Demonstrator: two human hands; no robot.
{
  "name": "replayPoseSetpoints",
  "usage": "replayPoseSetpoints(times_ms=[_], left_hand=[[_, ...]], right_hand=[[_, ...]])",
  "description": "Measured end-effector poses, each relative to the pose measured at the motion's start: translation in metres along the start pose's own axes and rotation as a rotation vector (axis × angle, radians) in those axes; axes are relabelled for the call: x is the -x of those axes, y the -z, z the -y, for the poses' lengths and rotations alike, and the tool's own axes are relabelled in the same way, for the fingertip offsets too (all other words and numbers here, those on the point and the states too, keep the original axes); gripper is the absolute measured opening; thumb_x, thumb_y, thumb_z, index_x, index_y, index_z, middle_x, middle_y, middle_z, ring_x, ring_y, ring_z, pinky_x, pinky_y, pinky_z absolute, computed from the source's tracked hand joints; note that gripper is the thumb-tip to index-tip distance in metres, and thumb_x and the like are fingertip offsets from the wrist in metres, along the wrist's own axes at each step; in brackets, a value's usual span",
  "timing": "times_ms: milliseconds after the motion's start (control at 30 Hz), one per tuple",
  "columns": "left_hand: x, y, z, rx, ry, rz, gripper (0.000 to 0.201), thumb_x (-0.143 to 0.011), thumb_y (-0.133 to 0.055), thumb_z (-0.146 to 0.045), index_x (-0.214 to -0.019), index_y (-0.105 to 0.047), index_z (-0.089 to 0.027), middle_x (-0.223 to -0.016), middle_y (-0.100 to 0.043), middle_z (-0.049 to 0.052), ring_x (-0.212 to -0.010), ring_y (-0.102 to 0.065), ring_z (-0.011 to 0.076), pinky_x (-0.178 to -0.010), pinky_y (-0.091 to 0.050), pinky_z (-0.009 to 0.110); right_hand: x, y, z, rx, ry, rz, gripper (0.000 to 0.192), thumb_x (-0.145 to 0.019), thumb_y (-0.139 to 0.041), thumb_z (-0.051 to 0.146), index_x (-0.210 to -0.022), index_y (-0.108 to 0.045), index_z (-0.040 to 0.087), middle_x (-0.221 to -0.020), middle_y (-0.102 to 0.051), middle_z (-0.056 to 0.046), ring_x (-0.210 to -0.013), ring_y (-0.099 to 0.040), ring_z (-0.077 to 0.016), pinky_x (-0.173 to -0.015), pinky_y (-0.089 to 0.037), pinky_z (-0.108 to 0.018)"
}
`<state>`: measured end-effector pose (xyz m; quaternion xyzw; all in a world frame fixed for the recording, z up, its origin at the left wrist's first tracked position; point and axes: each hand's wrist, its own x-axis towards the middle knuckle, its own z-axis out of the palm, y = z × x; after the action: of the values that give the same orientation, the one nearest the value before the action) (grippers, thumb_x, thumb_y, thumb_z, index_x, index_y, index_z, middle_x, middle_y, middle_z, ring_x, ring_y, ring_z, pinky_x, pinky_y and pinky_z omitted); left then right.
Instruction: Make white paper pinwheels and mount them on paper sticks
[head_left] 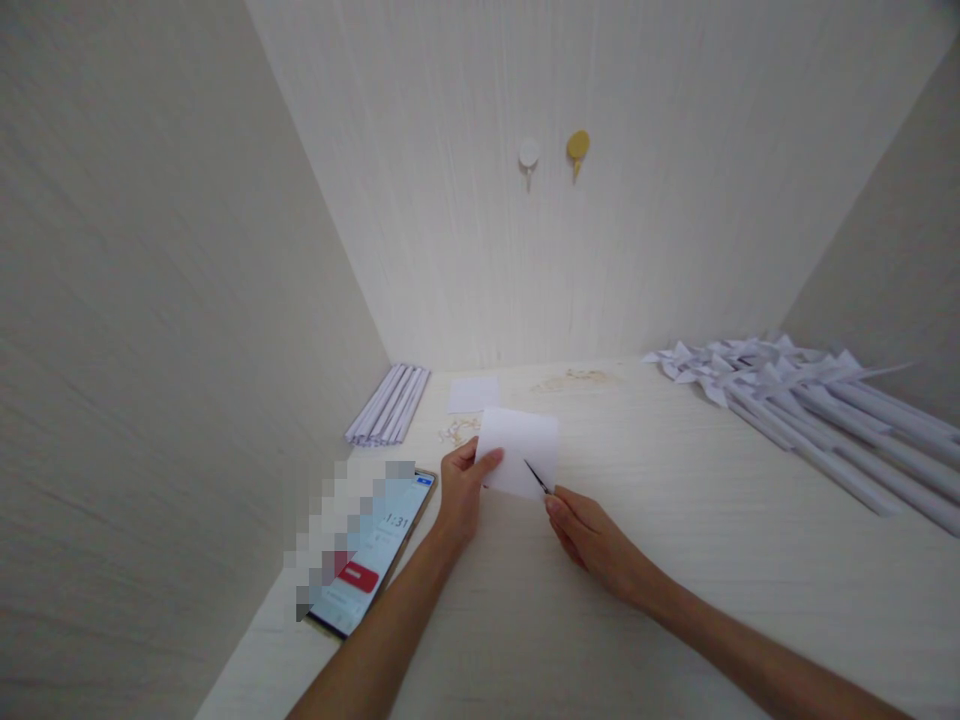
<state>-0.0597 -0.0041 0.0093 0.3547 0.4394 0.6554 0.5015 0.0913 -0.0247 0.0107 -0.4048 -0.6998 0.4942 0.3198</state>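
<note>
White paper square (pixel 517 450) is held just above the pale table (pixel 675 560), near its middle. The left hand (pixel 461 490) pinches its left edge, thumb on top. The right hand (pixel 589 540) grips a thin dark blade (pixel 536 477) whose tip lies against the sheet. A phone (pixel 371 560) lies to the left, rolled paper sticks (pixel 390 403) beyond it, and paper pinwheels (pixel 810 400) far right.

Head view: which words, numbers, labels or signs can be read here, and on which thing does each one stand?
"1:31" on the phone screen, beside the left hand.
Text on the phone's red button: too small to read.
Part of the screen is pixelated.
Paper sheet, held by the left hand: no writing.
</note>
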Motion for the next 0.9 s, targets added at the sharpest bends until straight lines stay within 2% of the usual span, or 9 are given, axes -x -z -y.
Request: replayPoseSetpoints(times_ms=[167, 300, 400, 500, 567, 700, 900], left_hand=[[-0.003, 0.001, -0.002, 0.122, 0.045, -0.118, 0.018, -0.052, -0.066, -0.021, -0.068, -0.062, -0.013, -0.059, -0.063, -0.001, -0.052, -0.056, 0.0102, -0.052, -0.04, 0.02], [-0.006, 0.003, -0.002, 0.171, 0.06, -0.181, 0.023, -0.05, -0.067, -0.023, -0.071, -0.061, -0.014, -0.062, -0.065, 0.0, -0.062, -0.06, 0.013, -0.059, -0.043, 0.022], [-0.003, 0.0, -0.001, 0.166, 0.08, -0.147, 0.023, -0.05, -0.068, -0.023, -0.07, -0.062, -0.014, -0.064, -0.065, 0.002, -0.063, -0.06, 0.0138, -0.062, -0.043, 0.023], [0.004, -0.005, 0.0, 0.142, 0.096, -0.081, 0.022, -0.051, -0.067, -0.023, -0.07, -0.062, -0.013, -0.064, -0.065, 0.002, -0.061, -0.059, 0.0143, -0.061, -0.043, 0.025], [0.008, -0.009, 0.002, 0.103, 0.094, -0.031, 0.023, -0.052, -0.067, -0.023, -0.072, -0.063, -0.013, -0.065, -0.065, 0.002, -0.059, -0.058, 0.0139, -0.059, -0.043, 0.025], [0.011, -0.01, 0.005, 0.032, 0.055, 0.033, 0.018, -0.055, -0.066, -0.024, -0.069, -0.061, -0.014, -0.062, -0.062, -0.001, -0.055, -0.054, 0.0112, -0.053, -0.04, 0.022], [0.009, -0.005, 0.009, -0.006, -0.009, 0.002, 0.014, -0.058, -0.064, -0.025, -0.067, -0.059, -0.015, -0.059, -0.053, -0.003, -0.056, -0.049, 0.0093, -0.052, -0.037, 0.02]], right_hand=[[0.002, -0.001, -0.001, -0.048, 0.0, 0.031, 0.033, -0.08, -0.033, 0.044, -0.057, -0.035, 0.019, -0.043, -0.034, 0.007, -0.038, -0.03, -0.0067, -0.037, -0.024, -0.019], [0.0, -0.001, -0.007, -0.315, -0.047, -0.036, 0.033, -0.074, -0.042, 0.046, -0.057, -0.032, 0.02, -0.039, -0.027, 0.01, -0.032, -0.02, -0.0037, -0.03, -0.016, -0.017], [-0.003, 0.002, -0.01, -0.52, -0.125, -0.159, 0.033, -0.067, -0.053, 0.045, -0.06, -0.032, 0.02, -0.038, -0.022, 0.013, -0.028, -0.015, -0.0021, -0.026, -0.01, -0.015], [-0.006, 0.004, -0.01, -0.604, -0.189, -0.238, 0.03, -0.065, -0.056, 0.044, -0.072, -0.04, 0.019, -0.037, -0.02, 0.014, -0.027, -0.014, -0.0018, -0.025, -0.009, -0.014], [-0.007, 0.003, -0.01, -0.597, -0.197, -0.249, 0.031, -0.065, -0.056, 0.044, -0.078, -0.042, 0.019, -0.036, -0.021, 0.014, -0.026, -0.016, -0.0018, -0.025, -0.01, -0.014], [-0.007, 0.0, -0.013, -0.529, -0.169, -0.256, 0.03, -0.065, -0.056, 0.044, -0.068, -0.039, 0.019, -0.034, -0.022, 0.014, -0.026, -0.018, -0.0014, -0.025, -0.011, -0.013], [-0.007, 0.0, -0.014, -0.504, -0.175, -0.248, 0.027, -0.066, -0.055, 0.041, -0.069, -0.04, 0.019, -0.034, -0.022, 0.014, -0.027, -0.019, -0.0016, -0.026, -0.012, -0.013]])
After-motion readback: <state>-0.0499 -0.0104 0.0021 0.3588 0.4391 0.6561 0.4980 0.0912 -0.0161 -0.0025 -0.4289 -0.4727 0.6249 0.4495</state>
